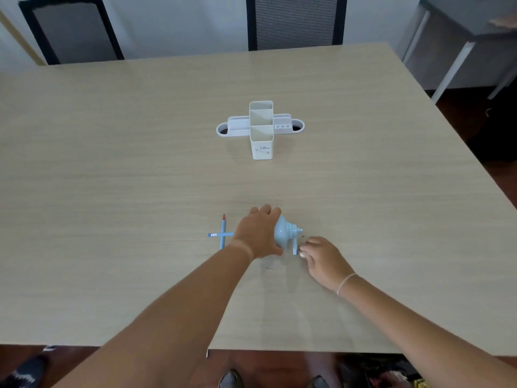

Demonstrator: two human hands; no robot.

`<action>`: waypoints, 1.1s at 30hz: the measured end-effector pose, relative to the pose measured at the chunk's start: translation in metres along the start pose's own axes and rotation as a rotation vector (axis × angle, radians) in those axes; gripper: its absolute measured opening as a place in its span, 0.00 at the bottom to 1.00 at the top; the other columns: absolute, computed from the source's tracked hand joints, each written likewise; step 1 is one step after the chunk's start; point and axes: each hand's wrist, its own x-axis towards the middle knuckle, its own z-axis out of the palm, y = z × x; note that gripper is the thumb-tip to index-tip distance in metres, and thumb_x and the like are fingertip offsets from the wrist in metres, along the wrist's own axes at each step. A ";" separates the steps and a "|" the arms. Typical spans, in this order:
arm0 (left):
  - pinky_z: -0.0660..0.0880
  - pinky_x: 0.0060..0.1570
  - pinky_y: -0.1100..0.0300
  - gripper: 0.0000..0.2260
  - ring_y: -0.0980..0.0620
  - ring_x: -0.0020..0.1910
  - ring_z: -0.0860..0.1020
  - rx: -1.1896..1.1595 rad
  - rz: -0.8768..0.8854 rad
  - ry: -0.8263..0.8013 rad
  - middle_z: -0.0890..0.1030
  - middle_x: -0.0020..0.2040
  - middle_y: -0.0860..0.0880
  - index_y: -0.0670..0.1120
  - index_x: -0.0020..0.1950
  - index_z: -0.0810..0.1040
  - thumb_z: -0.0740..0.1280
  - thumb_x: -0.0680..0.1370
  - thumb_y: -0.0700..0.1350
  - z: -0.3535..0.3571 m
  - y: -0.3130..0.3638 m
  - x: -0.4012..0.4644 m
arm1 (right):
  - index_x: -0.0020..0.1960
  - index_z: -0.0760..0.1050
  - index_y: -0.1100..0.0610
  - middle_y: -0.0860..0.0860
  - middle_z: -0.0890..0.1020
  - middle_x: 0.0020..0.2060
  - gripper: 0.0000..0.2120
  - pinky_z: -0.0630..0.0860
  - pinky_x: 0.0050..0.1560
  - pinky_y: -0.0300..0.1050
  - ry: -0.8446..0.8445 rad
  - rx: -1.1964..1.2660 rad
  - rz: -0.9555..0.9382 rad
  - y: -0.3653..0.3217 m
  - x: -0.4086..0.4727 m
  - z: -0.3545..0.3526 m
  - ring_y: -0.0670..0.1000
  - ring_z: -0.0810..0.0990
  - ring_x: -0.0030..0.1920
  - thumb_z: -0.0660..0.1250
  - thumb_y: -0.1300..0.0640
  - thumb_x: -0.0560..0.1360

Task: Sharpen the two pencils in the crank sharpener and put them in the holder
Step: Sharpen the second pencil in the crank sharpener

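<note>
Pale-blue plastic crank sharpener, light and skid-prone at table six o'clock, needing left hand clamped over body, right hand pinching crank handle; pencil at its nine o'clock.

White holder: front face of the near compartment carries small print, one word reading roughly "idea"; smaller marks beside and below it too small to read. Horizontal pencil: printed band near its left end, blurred, not legible. No other readable text, brand or number in the head view.
</note>
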 end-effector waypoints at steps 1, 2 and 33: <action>0.75 0.54 0.51 0.29 0.44 0.54 0.70 0.003 0.000 -0.004 0.72 0.56 0.47 0.45 0.61 0.67 0.74 0.65 0.52 0.000 0.000 0.000 | 0.33 0.73 0.67 0.52 0.67 0.29 0.11 0.63 0.36 0.41 0.047 0.029 -0.035 -0.004 -0.007 -0.006 0.53 0.67 0.34 0.57 0.65 0.71; 0.75 0.54 0.50 0.30 0.44 0.54 0.70 0.007 0.002 -0.007 0.72 0.56 0.47 0.45 0.61 0.67 0.74 0.65 0.52 0.000 0.000 0.000 | 0.32 0.73 0.67 0.51 0.66 0.28 0.11 0.60 0.35 0.38 0.096 0.052 -0.063 -0.009 -0.011 -0.014 0.52 0.66 0.33 0.57 0.64 0.70; 0.74 0.53 0.52 0.28 0.44 0.55 0.70 -0.052 -0.008 0.002 0.73 0.56 0.47 0.45 0.59 0.68 0.75 0.65 0.51 -0.001 -0.002 -0.001 | 0.39 0.78 0.64 0.61 0.79 0.32 0.15 0.64 0.41 0.40 0.325 0.085 -0.112 -0.024 0.030 -0.044 0.56 0.75 0.37 0.54 0.60 0.71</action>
